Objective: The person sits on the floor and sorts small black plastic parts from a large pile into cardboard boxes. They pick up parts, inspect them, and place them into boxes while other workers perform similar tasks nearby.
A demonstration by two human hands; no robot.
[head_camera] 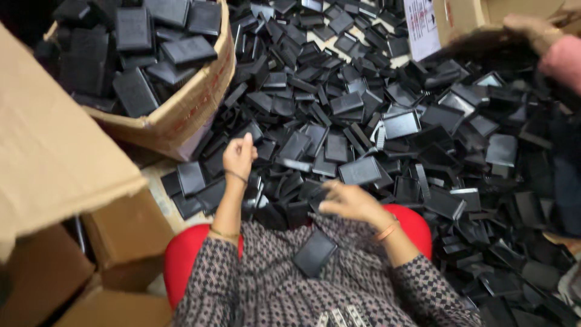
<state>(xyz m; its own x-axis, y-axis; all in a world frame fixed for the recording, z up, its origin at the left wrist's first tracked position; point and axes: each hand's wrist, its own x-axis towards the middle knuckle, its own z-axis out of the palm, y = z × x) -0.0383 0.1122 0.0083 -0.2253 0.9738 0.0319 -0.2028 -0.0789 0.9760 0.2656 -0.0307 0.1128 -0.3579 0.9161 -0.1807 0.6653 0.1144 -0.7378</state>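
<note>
A big heap of flat black rectangular plastic pieces (363, 121) covers the surface in front of me. My left hand (239, 156) is raised at the heap's near left edge with the back of the hand towards me and the fingers curled; what it grips is hidden. My right hand (348, 201) is blurred, with its fingers spread just above the pieces at the near edge and nothing seen in it. One black piece (315, 253) lies on my patterned lap (272, 290). I sit on a red seat (181, 257).
An open cardboard box (181, 109) at the upper left is filled with the same black pieces. More cardboard boxes (54, 157) stand at the left and lower left. Another person's hand (531, 29) with a pink sleeve reaches in at the top right by a cardboard box (466, 15).
</note>
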